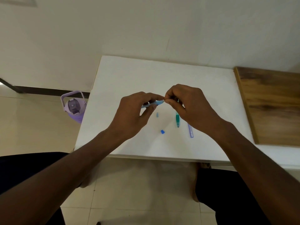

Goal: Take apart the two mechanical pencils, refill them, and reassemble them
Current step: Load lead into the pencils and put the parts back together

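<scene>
The left hand (134, 114) grips the blue pencil (151, 103) above the bench (129, 75), the right hand (188, 104) pinching at its end, two small blue parts (162, 132) already off, while the green pencil (177, 118) lies whole, untouched, beside the lead case (190, 130)

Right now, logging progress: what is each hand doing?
Left hand: closed on the blue pencil.
Right hand: fingertips pinched at the pencil's end; whether they hold anything cannot be told.
</scene>
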Demonstrator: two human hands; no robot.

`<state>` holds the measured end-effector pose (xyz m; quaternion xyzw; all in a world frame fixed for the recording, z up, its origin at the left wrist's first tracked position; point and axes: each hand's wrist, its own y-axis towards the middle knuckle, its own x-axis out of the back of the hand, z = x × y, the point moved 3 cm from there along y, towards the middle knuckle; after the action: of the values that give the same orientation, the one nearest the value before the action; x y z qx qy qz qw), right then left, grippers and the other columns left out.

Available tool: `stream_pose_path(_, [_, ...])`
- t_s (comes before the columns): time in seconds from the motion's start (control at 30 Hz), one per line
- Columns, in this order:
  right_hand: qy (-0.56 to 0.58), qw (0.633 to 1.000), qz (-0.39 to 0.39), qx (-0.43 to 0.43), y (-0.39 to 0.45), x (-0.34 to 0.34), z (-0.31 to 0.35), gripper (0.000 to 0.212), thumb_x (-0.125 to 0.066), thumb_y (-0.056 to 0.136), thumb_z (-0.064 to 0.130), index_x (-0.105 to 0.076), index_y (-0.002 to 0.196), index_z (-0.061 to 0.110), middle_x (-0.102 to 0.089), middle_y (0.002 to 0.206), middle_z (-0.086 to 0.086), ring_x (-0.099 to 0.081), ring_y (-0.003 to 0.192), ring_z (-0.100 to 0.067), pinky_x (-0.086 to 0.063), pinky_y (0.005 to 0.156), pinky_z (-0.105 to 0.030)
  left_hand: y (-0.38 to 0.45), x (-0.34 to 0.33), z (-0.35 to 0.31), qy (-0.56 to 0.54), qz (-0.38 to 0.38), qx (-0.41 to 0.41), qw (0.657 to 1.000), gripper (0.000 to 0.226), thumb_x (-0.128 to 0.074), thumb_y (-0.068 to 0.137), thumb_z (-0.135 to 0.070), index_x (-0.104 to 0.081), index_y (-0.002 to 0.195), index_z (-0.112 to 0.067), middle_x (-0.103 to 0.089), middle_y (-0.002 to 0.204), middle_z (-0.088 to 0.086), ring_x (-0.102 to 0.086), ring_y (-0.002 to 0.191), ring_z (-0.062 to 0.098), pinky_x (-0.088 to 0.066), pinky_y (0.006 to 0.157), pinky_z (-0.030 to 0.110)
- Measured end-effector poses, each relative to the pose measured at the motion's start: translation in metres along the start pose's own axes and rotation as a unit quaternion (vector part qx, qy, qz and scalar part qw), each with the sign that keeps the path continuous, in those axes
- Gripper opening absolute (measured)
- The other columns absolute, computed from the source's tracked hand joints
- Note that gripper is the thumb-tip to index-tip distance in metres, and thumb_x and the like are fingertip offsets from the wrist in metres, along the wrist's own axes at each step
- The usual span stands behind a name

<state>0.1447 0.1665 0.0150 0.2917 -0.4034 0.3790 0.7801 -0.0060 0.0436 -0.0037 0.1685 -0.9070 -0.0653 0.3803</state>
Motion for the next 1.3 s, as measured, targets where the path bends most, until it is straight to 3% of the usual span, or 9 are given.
stream_pose_path(0.13, [-0.006,1.0,0.024,-0.004,-0.002,0.001,-0.001,0.01,-0.066,0.103,0.015,-0.073,0.1,0.008,-0.072,0.092,-0.001,-0.059,0.078,-0.012,-0.046,0.075,-0.017,-0.001,-0.004,0.002,-0.008,0.006,0.007,1.0,0.019,-0.07,0.1,-0.016,-0.079,0.116,-0.02,-0.079,0.107,-0.009,-0.067,0.091,0.007,-0.036,0.078,0.0])
stream_pose_path(0.3, [0.14,0.984,0.013,-0.113,-0.006,0.0,-0.012,0.004,-0.076,0.096,0.022,-0.079,0.095,0.019,-0.077,0.08,0.01,-0.073,0.076,-0.01,-0.06,0.076,-0.023,0.0,-0.003,0.005,-0.037,0.012,0.011,0.999,0.021,-0.073,0.098,-0.017,-0.08,0.117,-0.024,-0.078,0.106,-0.013,-0.066,0.09,0.002,-0.042,0.073,0.006])
stream_pose_path(0.5, [0.325,0.924,0.069,-0.188,-0.008,-0.009,-0.022,0.005,-0.076,0.095,0.02,-0.081,0.094,0.017,-0.08,0.083,0.001,-0.071,0.07,-0.01,-0.059,0.071,-0.023,-0.002,-0.002,0.006,-0.063,0.036,0.022,0.997,0.021,-0.07,0.1,-0.02,-0.079,0.119,-0.024,-0.077,0.105,-0.016,-0.069,0.093,0.007,-0.05,0.073,0.013])
stream_pose_path(0.63, [0.436,0.871,0.013,-0.224,-0.001,-0.012,-0.021,0.012,-0.076,0.096,0.023,-0.082,0.1,0.015,-0.081,0.09,-0.006,-0.07,0.07,-0.012,-0.059,0.07,-0.024,0.005,0.003,0.011,-0.087,0.037,0.042,0.995,0.026,-0.064,0.104,-0.027,-0.067,0.13,-0.029,-0.076,0.104,-0.015,-0.07,0.095,0.008,-0.046,0.071,0.006])
stream_pose_path(0.77, [0.152,0.97,-0.031,-0.187,0.002,-0.025,-0.023,0.011,-0.078,0.094,0.03,-0.083,0.098,0.02,-0.08,0.083,0.007,-0.074,0.074,-0.009,-0.061,0.076,-0.023,0.003,-0.001,0.022,-0.158,0.021,0.121,0.98,0.037,-0.055,0.107,-0.025,-0.057,0.139,-0.044,-0.075,0.1,-0.012,-0.068,0.083,0.006,-0.05,0.07,0.014])
stream_pose_path(0.87, [-0.015,0.991,0.041,-0.13,0.0,-0.049,-0.016,0.018,-0.076,0.096,0.027,-0.079,0.111,0.019,-0.077,0.092,0.003,-0.065,0.077,-0.007,-0.058,0.09,-0.026,0.004,0.0,0.027,-0.241,-0.002,0.165,0.956,0.034,-0.053,0.106,-0.023,-0.065,0.128,-0.045,-0.075,0.095,-0.006,-0.062,0.077,0.008,-0.051,0.066,0.026])
stream_pose_path(1.03, [-0.074,0.983,0.075,-0.148,0.003,-0.071,-0.008,0.033,-0.07,0.099,0.037,-0.073,0.125,0.016,-0.072,0.108,-0.005,-0.068,0.091,-0.017,-0.054,0.095,-0.028,0.008,-0.001,0.025,-0.301,-0.008,0.181,0.936,0.02,-0.059,0.105,-0.038,-0.068,0.122,-0.042,-0.073,0.085,0.0,-0.056,0.073,0.012,-0.046,0.062,0.028])
stream_pose_path(1.2, [-0.125,0.976,0.097,-0.148,0.002,-0.076,-0.003,0.019,-0.066,0.102,0.027,-0.072,0.111,0.011,-0.071,0.104,-0.007,-0.069,0.091,-0.019,-0.057,0.098,-0.032,0.006,-0.002,0.02,-0.295,-0.005,0.17,0.94,0.023,-0.058,0.107,-0.038,-0.065,0.129,-0.04,-0.078,0.09,-0.001,-0.062,0.073,0.01,-0.051,0.066,0.027])
stream_pose_path(1.3, [-0.018,0.986,0.025,-0.164,0.003,-0.062,-0.005,0.008,-0.074,0.093,0.021,-0.075,0.098,0.015,-0.075,0.088,0.0,-0.069,0.078,-0.013,-0.058,0.084,-0.027,0.005,-0.002,0.021,-0.311,-0.012,0.193,0.931,0.025,-0.056,0.108,-0.037,-0.064,0.131,-0.033,-0.079,0.094,-0.001,-0.063,0.075,0.01,-0.051,0.067,0.03])
